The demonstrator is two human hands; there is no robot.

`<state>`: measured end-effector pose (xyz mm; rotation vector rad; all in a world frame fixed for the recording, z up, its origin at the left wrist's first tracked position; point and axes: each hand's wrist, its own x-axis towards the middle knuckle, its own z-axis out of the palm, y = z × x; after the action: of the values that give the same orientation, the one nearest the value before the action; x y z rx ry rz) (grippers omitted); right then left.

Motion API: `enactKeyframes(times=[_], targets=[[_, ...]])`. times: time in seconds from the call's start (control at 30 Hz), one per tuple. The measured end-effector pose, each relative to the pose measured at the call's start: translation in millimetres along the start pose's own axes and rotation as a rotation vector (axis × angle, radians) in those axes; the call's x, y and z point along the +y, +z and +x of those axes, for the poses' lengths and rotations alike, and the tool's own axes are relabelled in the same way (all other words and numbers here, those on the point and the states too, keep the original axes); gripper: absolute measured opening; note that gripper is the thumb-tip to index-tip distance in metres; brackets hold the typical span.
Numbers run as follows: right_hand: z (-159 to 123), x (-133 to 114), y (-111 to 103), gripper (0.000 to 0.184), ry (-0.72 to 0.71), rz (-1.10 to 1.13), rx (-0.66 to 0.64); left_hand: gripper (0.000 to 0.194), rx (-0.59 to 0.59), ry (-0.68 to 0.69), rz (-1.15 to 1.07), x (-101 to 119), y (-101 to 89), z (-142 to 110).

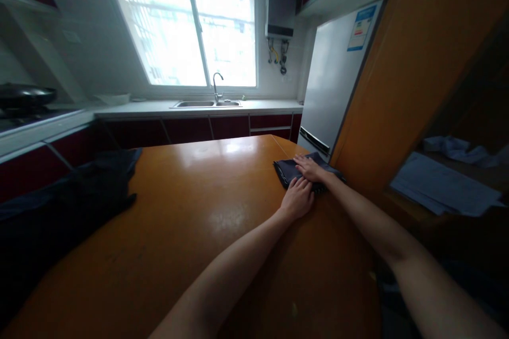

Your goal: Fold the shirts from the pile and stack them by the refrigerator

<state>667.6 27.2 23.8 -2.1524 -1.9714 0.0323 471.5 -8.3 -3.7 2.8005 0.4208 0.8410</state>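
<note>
A folded dark garment or cloth [286,170] lies on the right part of the wooden table [191,185]. My right hand [310,168] rests flat on top of it, fingers stretched out toward the left. Nearer to me, my left hand [298,198] touches the cloth's front edge, its fingers lying against it and slightly curved. Neither hand grips the cloth. Across the table's left end spreads a heap of dark clothing [75,196], out of reach of both hands.
A grey fridge [338,69] stands just beyond the table's right end, beside a wooden cabinet [421,53]. Folded light-blue cloth [445,185] sits on a shelf at right. Behind the table runs a counter [147,107] with a sink [194,104]; a pan [26,96] is far left.
</note>
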Motion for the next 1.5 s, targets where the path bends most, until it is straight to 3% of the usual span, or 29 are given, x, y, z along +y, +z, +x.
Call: enactKeyframes(times=[0.1, 0.37, 0.5, 0.6, 0.7, 0.77, 0.83, 0.97, 1.2, 1.33, 1.5], targets=[[12, 4, 6, 0.052, 0.023, 0.021, -0.043, 0.041, 0.016, -0.025, -0.016, 0, -2.1, -3], [-8, 76, -7, 0.062, 0.321, 0.024, 0.033, 0.046, 0.014, -0.006, -0.023, -1, 1.6, -5], [-20, 73, -10, 0.064, 0.341, 0.02, 0.144, 0.046, 0.01, 0.005, -0.026, 0, -0.2, -7], [-36, 65, -4, 0.062, 0.242, 0.016, 0.292, 0.045, -0.009, 0.03, -0.005, 1, -1.5, -8], [-61, 64, 7, 0.059, 0.174, 0.045, 0.272, 0.046, -0.029, 0.074, 0.013, 1, -2.1, -9], [-80, 63, 14, 0.061, 0.252, 0.054, 0.252, 0.045, -0.048, 0.101, 0.019, 3, -3.2, -11], [-99, 56, 20, 0.063, 0.342, 0.029, 0.346, 0.043, -0.066, 0.115, 0.019, 5, -5.8, -16], [-127, 16, 27, 0.062, 0.295, -0.028, 0.525, 0.04, -0.062, 0.124, -0.014, 10, -17.9, -35], [-149, -117, 46, 0.059, -0.099, 0.11, 0.371, 0.036, -0.022, 0.001, -0.067, -2, -69.1, -97], [-142, -195, 56, 0.058, -0.207, 0.202, 0.283, 0.043, -0.03, -0.064, -0.049, -34, -106.3, -142], [-119, -265, 61, 0.062, -0.166, 0.205, 0.086, 0.038, -0.051, -0.319, 0.135, -91, -153.5, -202]])
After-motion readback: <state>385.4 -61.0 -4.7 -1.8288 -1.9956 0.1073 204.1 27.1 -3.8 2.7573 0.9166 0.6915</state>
